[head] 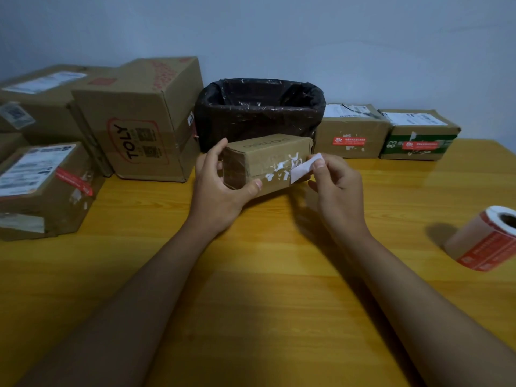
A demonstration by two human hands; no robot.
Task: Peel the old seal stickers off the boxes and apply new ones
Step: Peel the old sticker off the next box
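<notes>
A small brown cardboard box (265,155) sits tilted above the wooden table, with my left hand (220,188) gripping its left end, thumb under the front face. White torn sticker scraps (282,167) mark its front. My right hand (337,188) pinches a pale sticker strip (303,170) between thumb and fingers; its lower end still touches the box's right front edge. A roll of red seal stickers (485,238) lies on the table at the right.
A bin with a black liner (259,110) stands behind the held box. Several cardboard boxes are stacked at the left (145,118), and two boxes with red seals (351,132) (418,135) stand at the back right. The wooden table (265,275) spreads below my arms.
</notes>
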